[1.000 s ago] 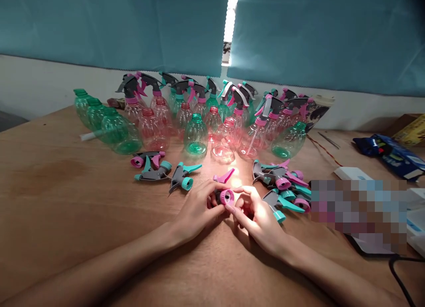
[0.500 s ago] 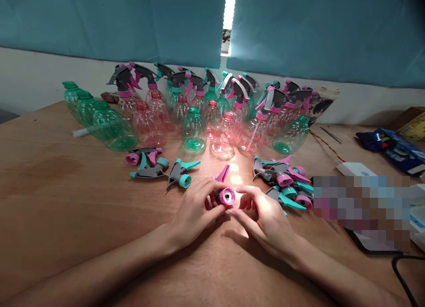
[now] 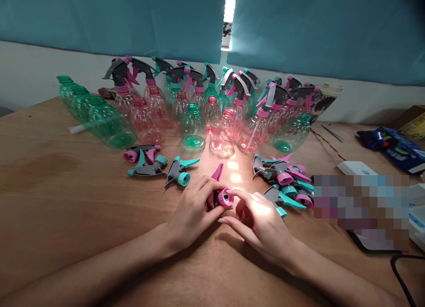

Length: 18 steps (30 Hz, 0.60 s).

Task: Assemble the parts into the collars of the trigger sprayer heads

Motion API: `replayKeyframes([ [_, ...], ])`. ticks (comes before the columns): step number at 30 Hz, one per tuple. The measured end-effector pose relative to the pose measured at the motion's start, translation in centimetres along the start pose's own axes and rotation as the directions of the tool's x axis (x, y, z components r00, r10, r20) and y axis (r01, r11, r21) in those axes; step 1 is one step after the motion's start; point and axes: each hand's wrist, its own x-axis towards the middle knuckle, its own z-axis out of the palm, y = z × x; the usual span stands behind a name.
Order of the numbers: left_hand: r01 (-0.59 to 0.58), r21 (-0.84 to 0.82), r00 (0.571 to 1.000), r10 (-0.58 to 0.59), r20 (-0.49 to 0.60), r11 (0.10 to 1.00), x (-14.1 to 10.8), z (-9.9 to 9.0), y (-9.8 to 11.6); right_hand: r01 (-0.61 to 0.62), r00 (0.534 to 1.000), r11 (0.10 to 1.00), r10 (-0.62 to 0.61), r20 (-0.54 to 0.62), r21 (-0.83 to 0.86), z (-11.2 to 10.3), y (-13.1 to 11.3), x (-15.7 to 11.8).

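Observation:
My left hand (image 3: 194, 212) holds a grey spray head with a pink collar (image 3: 226, 197), its open end turned toward me and its pink trigger pointing up. The index fingertip of my right hand (image 3: 260, 218) touches the collar's rim, while the thumb is apart below it; nothing is held in that hand. Left of my hands lie loose spray heads, one with a teal collar (image 3: 183, 179) and one with a pink collar (image 3: 130, 155). A pile of pink and teal spray heads (image 3: 284, 178) lies to the right.
Several green bottles (image 3: 193, 132) and pink bottles (image 3: 222, 136) stand across the back, many with spray heads fitted. Green bottles lean at the left. On the right are a white box (image 3: 357, 168), a blue packet (image 3: 395, 150), a black cable (image 3: 400, 276) and a pixelated patch.
My right index finger has moved onto the collar's rim, and its thumb has shifted slightly left. The held spray head has turned a little. The whole view has shifted slightly.

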Motion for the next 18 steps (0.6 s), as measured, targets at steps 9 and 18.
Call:
replayKeyframes([
  [9,-0.044,-0.018,0.999,0.045,0.023,0.999,-0.31,0.00,-0.48,-0.218,0.970,0.874,0.147,0.192,0.434,0.70,0.29,-0.31],
  [18,-0.001,-0.071,0.995,0.008,0.101,0.997,-0.07,-0.11,-0.44,-0.287,0.949,0.832,0.178,0.262,0.474,0.67,0.23,-0.67],
])
